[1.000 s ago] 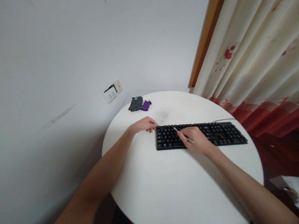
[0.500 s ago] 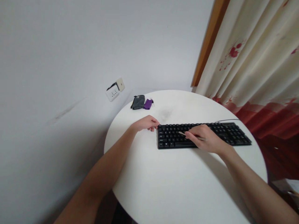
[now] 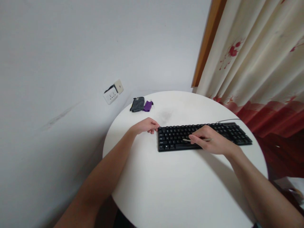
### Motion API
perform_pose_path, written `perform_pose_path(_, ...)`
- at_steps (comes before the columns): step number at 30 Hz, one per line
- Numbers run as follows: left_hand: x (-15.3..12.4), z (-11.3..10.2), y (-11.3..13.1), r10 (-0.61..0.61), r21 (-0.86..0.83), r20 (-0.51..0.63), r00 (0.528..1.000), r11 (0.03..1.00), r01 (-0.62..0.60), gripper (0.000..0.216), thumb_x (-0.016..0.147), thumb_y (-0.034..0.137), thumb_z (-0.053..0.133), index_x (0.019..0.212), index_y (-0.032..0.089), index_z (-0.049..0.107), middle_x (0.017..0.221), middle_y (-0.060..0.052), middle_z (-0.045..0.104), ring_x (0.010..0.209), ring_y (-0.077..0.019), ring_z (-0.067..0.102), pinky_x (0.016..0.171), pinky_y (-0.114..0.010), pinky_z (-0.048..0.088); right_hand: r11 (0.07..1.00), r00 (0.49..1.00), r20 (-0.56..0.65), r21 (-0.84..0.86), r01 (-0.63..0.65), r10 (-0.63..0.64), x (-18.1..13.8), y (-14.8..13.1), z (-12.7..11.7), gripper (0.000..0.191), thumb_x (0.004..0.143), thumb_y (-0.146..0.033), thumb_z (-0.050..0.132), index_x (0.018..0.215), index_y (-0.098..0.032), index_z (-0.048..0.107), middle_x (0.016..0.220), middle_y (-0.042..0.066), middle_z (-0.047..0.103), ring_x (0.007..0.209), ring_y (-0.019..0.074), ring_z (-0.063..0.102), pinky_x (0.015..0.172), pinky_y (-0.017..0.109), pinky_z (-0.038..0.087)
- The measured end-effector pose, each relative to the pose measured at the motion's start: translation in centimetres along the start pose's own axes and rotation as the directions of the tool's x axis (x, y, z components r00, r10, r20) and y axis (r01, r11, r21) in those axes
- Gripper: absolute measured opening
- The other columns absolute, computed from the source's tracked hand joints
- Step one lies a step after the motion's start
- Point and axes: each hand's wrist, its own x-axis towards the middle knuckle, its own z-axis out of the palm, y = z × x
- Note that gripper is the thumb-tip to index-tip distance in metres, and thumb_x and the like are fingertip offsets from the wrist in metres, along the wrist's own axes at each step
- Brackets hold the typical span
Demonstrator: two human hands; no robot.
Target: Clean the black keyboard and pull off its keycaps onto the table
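Observation:
A black keyboard [image 3: 174,141] lies on the white round table. My left hand [image 3: 148,125] rests on the table at the keyboard's far left corner, its thumb and fingers closed on that corner. In my right hand [image 3: 206,138] a thin pale stick [image 3: 186,140] is pinched, held almost level over the keys. The stick's tip points left and lies over the lower letter rows, just above the space bar; whether it touches the keys I cannot tell. My right hand hides part of the keyboard's middle.
A dark grey zip pouch [image 3: 137,104] and a purple cloth [image 3: 148,106] lie at the table's [image 3: 180,183] back left. Behind them is a wall with a socket [image 3: 110,95]. The keyboard's cable [image 3: 229,120] runs off to the right, towards a flowered curtain [image 3: 249,63].
The stick's tip has moved down the keys, towards the space bar, and the stick lies more level. My left hand stays at the keyboard's corner. The whole view has shifted slightly.

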Motion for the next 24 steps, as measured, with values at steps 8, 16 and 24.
perform_pose_path(8,0.3,-0.1,-0.5,0.006,-0.006,0.012,1.0,1.0,-0.006,0.03,0.08,0.038,0.063,0.091,0.013,0.074,0.082,-0.008,0.071,0.057,-0.0108,0.059,0.049,-0.021,0.039,0.989,0.998,-0.034,0.14,-0.045,0.05,-0.3,0.0,-0.5,0.049,0.096,-0.043,0.046,0.062,-0.014,0.067,0.049,-0.003,0.043,0.048,0.0089,0.034,0.049,0.025,0.028)
perform_pose_path(16,0.4,-0.1,-0.6,0.008,-0.011,0.012,1.0,1.0,-0.008,0.028,0.079,0.037,0.064,0.09,0.013,0.074,0.083,-0.008,0.072,0.058,-0.0114,0.06,0.05,-0.021,0.039,0.977,0.822,-0.53,0.142,-0.159,0.211,1.1,2.3,1.3,0.047,0.096,-0.045,0.044,0.071,-0.014,0.069,0.052,0.0,0.052,0.05,0.0131,0.048,0.055,0.027,0.035)
perform_pose_path(24,0.2,0.0,-0.2,0.003,-0.008,0.006,1.0,1.0,-0.003,0.027,0.079,0.035,0.063,0.089,0.012,0.074,0.082,-0.007,0.071,0.058,-0.0113,0.059,0.05,-0.022,0.039,0.989,0.919,-0.386,-0.09,-0.117,0.074,2.5,2.7,3.6,0.048,0.099,-0.041,0.038,0.057,-0.019,0.041,0.051,-0.001,0.044,0.05,0.0113,0.04,0.056,0.027,0.029)
